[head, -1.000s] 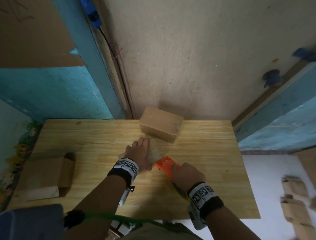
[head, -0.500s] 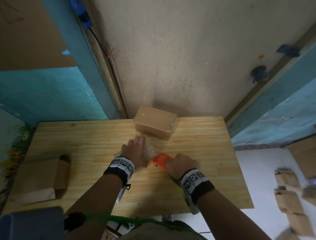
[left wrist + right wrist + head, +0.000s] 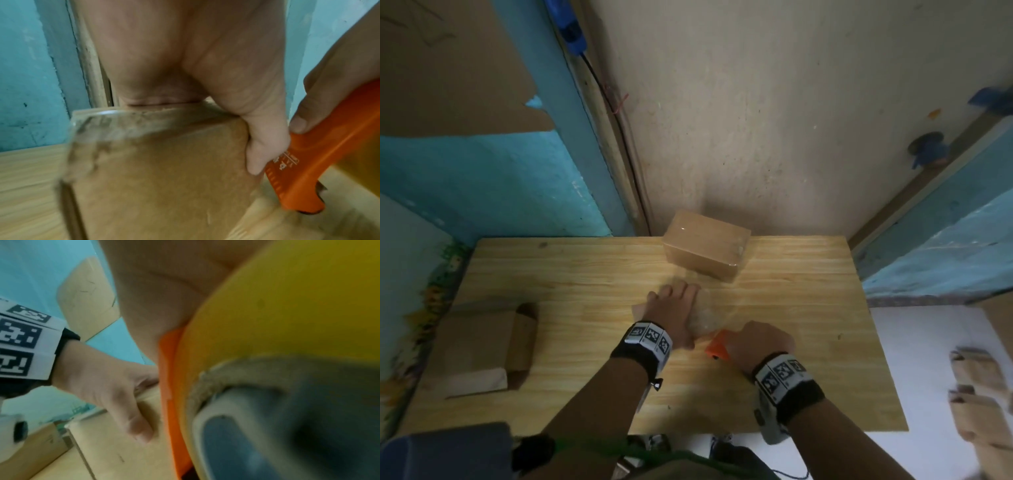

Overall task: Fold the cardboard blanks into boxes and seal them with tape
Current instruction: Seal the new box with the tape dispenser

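Taping is the step now: the left hand (image 3: 674, 311) holds the small box (image 3: 156, 170) down in the middle of the table (image 3: 585, 274), thumb hooked over its side, while the right hand (image 3: 760, 342) grips the orange tape gun (image 3: 717, 347) (right against the box). Next, I think, the tape needs cutting and rubbing flat.

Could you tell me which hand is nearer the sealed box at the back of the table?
Left. The left hand holds a second box just in front of the sealed box; the right hand grips the orange tape dispenser, farther back from it.
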`<state>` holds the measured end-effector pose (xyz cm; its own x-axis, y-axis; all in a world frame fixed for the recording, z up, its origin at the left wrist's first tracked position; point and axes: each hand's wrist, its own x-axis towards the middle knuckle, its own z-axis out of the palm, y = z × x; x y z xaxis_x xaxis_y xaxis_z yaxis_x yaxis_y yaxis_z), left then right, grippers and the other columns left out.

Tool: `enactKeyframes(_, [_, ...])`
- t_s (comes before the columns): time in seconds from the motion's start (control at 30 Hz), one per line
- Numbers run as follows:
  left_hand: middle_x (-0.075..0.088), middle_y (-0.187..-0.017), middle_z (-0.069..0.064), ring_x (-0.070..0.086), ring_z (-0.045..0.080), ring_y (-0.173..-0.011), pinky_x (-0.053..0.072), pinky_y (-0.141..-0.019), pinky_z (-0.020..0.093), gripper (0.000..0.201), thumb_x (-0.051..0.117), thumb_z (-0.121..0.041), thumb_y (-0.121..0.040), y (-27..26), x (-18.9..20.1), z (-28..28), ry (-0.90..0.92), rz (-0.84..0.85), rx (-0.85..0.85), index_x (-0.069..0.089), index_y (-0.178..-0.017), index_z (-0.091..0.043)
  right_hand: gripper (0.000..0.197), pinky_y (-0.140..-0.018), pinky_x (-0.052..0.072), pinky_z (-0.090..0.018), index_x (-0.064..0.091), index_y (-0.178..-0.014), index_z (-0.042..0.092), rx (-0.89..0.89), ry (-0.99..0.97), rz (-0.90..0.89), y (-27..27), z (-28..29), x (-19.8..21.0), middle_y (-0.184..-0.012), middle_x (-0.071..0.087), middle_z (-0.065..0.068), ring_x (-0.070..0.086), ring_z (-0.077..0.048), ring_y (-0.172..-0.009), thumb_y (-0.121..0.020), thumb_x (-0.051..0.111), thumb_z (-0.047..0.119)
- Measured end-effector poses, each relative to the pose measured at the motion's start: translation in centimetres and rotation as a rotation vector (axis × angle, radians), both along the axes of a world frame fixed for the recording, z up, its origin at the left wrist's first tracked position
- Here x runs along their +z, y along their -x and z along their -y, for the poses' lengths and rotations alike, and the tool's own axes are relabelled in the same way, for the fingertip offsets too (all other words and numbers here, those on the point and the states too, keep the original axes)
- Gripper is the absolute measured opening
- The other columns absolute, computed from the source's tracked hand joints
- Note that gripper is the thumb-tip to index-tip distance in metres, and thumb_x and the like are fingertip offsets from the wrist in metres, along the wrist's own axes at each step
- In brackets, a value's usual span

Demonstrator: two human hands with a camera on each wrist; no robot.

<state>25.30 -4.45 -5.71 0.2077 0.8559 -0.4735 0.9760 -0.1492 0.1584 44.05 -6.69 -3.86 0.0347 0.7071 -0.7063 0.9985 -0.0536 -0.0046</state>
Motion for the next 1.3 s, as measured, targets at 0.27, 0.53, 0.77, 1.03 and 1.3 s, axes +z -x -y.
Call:
enactKeyframes(0.27, [0.032,-0.152,-0.003,0.038,0.028,-0.138,0.032,-0.111,0.052,0.119,0.092,-0.051,-0.057,0.1,0.0,0.0,-0.004,0.018,-0.002,0.020,-0.150,-0.030,0.072,-0.089,0.055,-0.041,0.069,-0.096,0.022,-0.231,-0.348,0.064,-1.7,2.2,-2.5,-0.086,0.073,0.004,0.072,-0.020,-0.080,-0.099,0.021,0.076])
enactKeyframes(0.53, [0.031,-0.153,-0.004,0.035,0.027,-0.139,0.030,-0.113,0.052,0.118,0.092,-0.051,-0.058,0.2,0.0,0.1,0.006,0.022,0.005,0.020,-0.150,-0.031,0.064,-0.109,0.038,-0.054,0.054,-0.137,0.013,-0.283,-0.409,0.194,-3.9,-0.4,-3.6,-0.131,0.067,-0.005,0.064,-0.028,-0.121,-0.106,0.029,0.064])
enactKeyframes(0.77, [0.030,-0.154,-0.004,0.035,0.027,-0.140,0.030,-0.114,0.052,0.118,0.092,-0.052,-0.057,0.2,-0.2,0.0,-0.002,0.017,0.007,0.021,-0.150,-0.031,0.055,-0.108,0.045,-0.048,0.067,-0.114,0.017,-0.267,-0.363,0.139,-4.4,-0.6,-5.5,-0.107,0.073,-0.001,0.071,-0.023,-0.102,-0.101,0.043,0.065])
enactKeyframes(1.03, [0.032,-0.152,-0.005,0.036,0.026,-0.139,0.031,-0.113,0.051,0.118,0.091,-0.052,-0.056,0.1,-0.3,0.0,-0.013,0.006,0.006,0.021,-0.149,-0.031,0.054,-0.111,0.047,-0.043,0.048,-0.145,0.008,0.059,-0.579,-0.390,-1.0,1.0,-3.0,-0.140,0.055,-0.012,0.055,-0.028,-0.130,-0.097,0.057,0.029])
enactKeyframes(1.3, [0.031,-0.153,-0.003,0.035,0.025,-0.139,0.031,-0.113,0.050,0.119,0.090,-0.054,-0.057,0.2,-0.7,-0.1,-0.030,-0.004,-0.008,0.020,-0.150,-0.028,0.111,-0.119,0.043,-0.037,-0.009,-0.166,0.037,-0.085,-0.221,-0.881,1.6,1.5,-5.3,-0.168,0.035,0.001,0.049,-0.017,-0.142,-0.087,0.068,0.026])
